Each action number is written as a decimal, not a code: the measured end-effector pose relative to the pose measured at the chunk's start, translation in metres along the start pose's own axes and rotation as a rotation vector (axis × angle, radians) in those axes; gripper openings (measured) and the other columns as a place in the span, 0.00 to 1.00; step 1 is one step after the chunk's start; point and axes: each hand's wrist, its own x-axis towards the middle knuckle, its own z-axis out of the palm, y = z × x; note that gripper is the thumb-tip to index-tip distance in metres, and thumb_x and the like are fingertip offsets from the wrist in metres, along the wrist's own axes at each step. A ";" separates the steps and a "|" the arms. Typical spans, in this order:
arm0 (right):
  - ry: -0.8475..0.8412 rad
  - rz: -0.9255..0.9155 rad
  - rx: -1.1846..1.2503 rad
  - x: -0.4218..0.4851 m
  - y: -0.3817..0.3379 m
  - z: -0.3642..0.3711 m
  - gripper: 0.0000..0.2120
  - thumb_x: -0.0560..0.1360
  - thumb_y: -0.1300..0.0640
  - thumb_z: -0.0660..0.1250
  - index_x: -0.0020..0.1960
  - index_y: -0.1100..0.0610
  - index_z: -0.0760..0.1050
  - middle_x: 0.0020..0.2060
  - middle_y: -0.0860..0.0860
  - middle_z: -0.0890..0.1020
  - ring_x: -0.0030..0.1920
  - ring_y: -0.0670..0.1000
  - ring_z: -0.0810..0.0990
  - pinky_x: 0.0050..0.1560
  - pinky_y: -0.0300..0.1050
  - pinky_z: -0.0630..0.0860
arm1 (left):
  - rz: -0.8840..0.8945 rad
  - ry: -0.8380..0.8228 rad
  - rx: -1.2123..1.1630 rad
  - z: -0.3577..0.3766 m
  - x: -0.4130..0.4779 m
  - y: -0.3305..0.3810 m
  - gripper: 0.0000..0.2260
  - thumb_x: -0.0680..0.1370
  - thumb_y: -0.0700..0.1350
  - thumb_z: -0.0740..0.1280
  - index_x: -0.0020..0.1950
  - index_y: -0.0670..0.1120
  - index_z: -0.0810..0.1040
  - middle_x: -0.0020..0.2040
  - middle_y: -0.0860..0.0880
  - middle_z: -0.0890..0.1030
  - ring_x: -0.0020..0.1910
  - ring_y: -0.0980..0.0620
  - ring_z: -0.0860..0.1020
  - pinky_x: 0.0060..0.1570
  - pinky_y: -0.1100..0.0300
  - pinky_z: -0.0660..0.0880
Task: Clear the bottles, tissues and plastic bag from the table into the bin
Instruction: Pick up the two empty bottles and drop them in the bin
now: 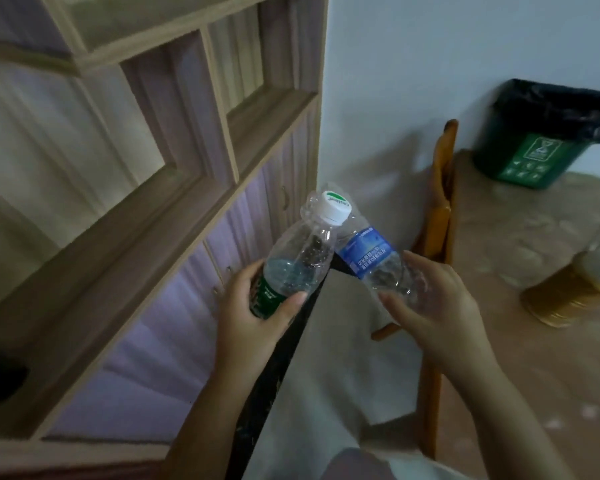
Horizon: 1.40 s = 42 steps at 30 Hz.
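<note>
My left hand (257, 306) grips a clear plastic bottle with a green label and white cap (302, 258) by its lower part. My right hand (430, 306) holds a second clear bottle with a blue label (371, 258) near its base. The two bottles cross at their upper ends in the middle of the view, above the table's edge. A green bin lined with a black bag (541, 140) stands on the floor against the wall at the upper right, well away from both hands. No tissues or plastic bag are in sight.
A white table (326, 375) with a dark edge lies below my arms. A wooden chair (442, 209) stands between the table and the bin. A shelf unit (136, 150) fills the left. A gold-based stool or stand (568, 296) sits on the floor at right.
</note>
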 end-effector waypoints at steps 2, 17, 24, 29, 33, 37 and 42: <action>0.044 0.045 -0.012 0.018 0.007 0.002 0.26 0.66 0.51 0.72 0.62 0.49 0.70 0.48 0.44 0.72 0.46 0.42 0.72 0.41 0.22 0.66 | 0.012 -0.053 -0.012 0.017 0.029 -0.009 0.21 0.62 0.61 0.73 0.52 0.62 0.73 0.53 0.52 0.80 0.51 0.58 0.78 0.47 0.64 0.75; 0.340 0.232 -0.060 0.223 0.096 -0.031 0.27 0.66 0.49 0.71 0.63 0.49 0.69 0.49 0.43 0.71 0.43 0.38 0.71 0.41 0.29 0.64 | 0.166 -0.347 -0.131 0.197 0.268 -0.012 0.19 0.62 0.61 0.72 0.51 0.66 0.73 0.49 0.60 0.79 0.48 0.65 0.78 0.43 0.75 0.71; 0.418 0.334 -0.097 0.288 0.126 -0.044 0.28 0.66 0.48 0.71 0.64 0.47 0.68 0.52 0.44 0.72 0.46 0.40 0.72 0.41 0.32 0.66 | 0.146 -0.472 -0.180 0.267 0.343 -0.024 0.23 0.62 0.66 0.71 0.53 0.60 0.73 0.52 0.50 0.80 0.51 0.54 0.79 0.46 0.66 0.74; 0.545 0.407 -0.171 0.339 0.147 -0.051 0.27 0.67 0.51 0.71 0.64 0.49 0.68 0.52 0.45 0.72 0.49 0.44 0.71 0.46 0.40 0.66 | 0.230 -0.601 -0.178 0.318 0.408 -0.019 0.23 0.62 0.67 0.70 0.54 0.63 0.72 0.53 0.56 0.79 0.52 0.57 0.78 0.47 0.62 0.76; 0.637 0.476 -0.216 0.384 0.161 -0.059 0.28 0.67 0.50 0.71 0.65 0.50 0.67 0.52 0.45 0.71 0.50 0.45 0.71 0.47 0.44 0.67 | 0.292 -0.676 -0.167 0.352 0.457 -0.008 0.23 0.62 0.67 0.69 0.54 0.64 0.71 0.53 0.60 0.78 0.51 0.65 0.76 0.43 0.76 0.72; 0.717 0.532 -0.275 0.418 0.178 -0.069 0.28 0.67 0.49 0.71 0.64 0.50 0.67 0.53 0.49 0.73 0.50 0.49 0.73 0.47 0.46 0.68 | 0.308 -0.747 -0.187 0.388 0.497 -0.002 0.25 0.62 0.65 0.72 0.55 0.59 0.71 0.52 0.60 0.77 0.52 0.64 0.76 0.44 0.75 0.72; 0.757 0.578 -0.339 0.438 0.201 -0.098 0.28 0.66 0.50 0.72 0.63 0.51 0.69 0.56 0.52 0.75 0.53 0.52 0.75 0.49 0.45 0.68 | 0.322 -0.803 -0.217 0.437 0.521 0.010 0.20 0.62 0.62 0.70 0.52 0.63 0.71 0.51 0.61 0.77 0.50 0.66 0.76 0.44 0.75 0.72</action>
